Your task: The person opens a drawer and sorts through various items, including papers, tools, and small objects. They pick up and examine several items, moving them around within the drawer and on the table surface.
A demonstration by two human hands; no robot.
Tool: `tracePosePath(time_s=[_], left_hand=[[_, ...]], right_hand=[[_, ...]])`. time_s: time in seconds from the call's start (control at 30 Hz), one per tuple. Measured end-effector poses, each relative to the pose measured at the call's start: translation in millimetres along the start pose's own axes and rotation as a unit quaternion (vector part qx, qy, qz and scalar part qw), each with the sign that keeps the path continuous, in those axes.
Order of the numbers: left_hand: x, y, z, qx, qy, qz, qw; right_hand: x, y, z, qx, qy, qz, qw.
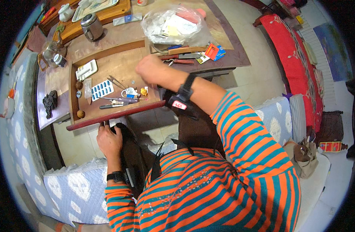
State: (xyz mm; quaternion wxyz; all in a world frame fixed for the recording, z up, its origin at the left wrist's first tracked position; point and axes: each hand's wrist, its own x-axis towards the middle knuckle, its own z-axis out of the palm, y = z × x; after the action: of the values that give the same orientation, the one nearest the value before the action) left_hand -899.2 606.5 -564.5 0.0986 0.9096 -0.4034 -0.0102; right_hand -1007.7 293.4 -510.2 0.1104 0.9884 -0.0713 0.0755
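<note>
My right hand [152, 69] is over the right side of a pulled-out wooden drawer [119, 66], its fingers curled down; what they hold, if anything, is hidden. My left hand [109, 139] is below the drawer's red front edge [116, 115], its fingertips reaching under it and the thumb apart. Inside the drawer are a blister pack of blue capsules [102, 90], metal tweezers [117, 83], a black pen [111, 106] and a yellow trinket [144, 91]. Farther left lie a white plastic piece [87, 70], a small clear bag [88, 88] and walnuts [80, 114].
A clear plastic bag of papers [174, 27] sits on the table beyond the drawer. Right of it lie a knife [190, 55] and packaged cards [212, 52]. A steel mug [91, 27], glass teapot [51, 52] and dark rock-like lump [50, 103] stand to the left.
</note>
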Motion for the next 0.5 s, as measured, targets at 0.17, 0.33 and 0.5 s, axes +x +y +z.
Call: tracePosePath(time_s=[0.17,0.33,0.5], left_hand=[[0,4,-3,-0.016,0.04,0.02,0.999],[-2,6,-6,-0.037,0.036,0.003,0.999],[-1,1,-3,-0.02,0.013,0.006,1.0]], right_hand=[[17,-18,15,0.008,-0.098,-0.005,0.995],[20,11,9,0.183,-0.078,0.063,0.978],[-45,83,-6,0.829,0.156,0.217,0.491]])
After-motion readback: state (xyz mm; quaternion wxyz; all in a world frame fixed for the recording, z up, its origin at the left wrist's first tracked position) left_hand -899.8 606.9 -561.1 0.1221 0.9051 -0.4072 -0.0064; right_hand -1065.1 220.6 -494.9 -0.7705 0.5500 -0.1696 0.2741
